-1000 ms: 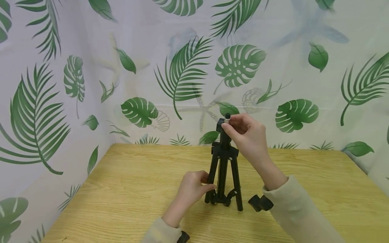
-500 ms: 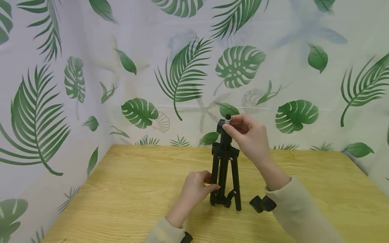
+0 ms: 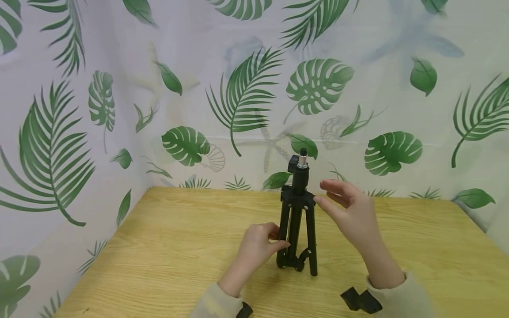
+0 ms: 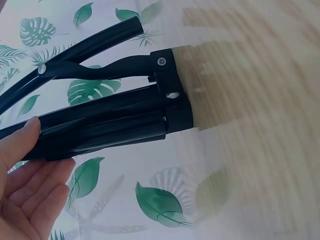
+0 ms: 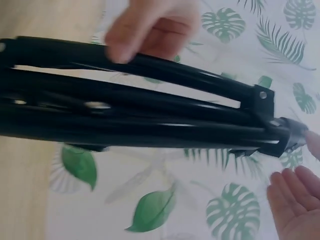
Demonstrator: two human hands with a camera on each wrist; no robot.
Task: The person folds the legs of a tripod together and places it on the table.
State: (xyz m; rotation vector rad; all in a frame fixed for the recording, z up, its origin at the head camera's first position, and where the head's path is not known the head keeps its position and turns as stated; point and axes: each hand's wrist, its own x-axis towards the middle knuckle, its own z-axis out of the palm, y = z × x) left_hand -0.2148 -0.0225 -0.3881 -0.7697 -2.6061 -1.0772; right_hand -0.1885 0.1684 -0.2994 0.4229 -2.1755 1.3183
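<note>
A black tripod stand (image 3: 300,185) stands upright on the wooden table, its legs drawn nearly together. A silver stud (image 3: 302,161) with a black tip tops it, beside a black knob (image 3: 293,163). Low on the left, my left hand (image 3: 256,243) pinches one tripod leg between thumb and fingers; the left wrist view shows this hand (image 4: 37,195) around the dark tubes. My right hand (image 3: 351,216) is just right of the leg collar, fingers loosely bent and holding nothing. Whether its thumb touches the collar I cannot tell.
The wooden table (image 3: 171,251) reaches back to a white leaf-print curtain (image 3: 254,110), which also runs along the left side. Black straps with camera mounts (image 3: 361,300) sit at both wrists by the pale sleeves.
My right hand has let go of the stud at the top and moved down and right. The left leg, pinched by my left hand, has swung inward toward the centre column.
</note>
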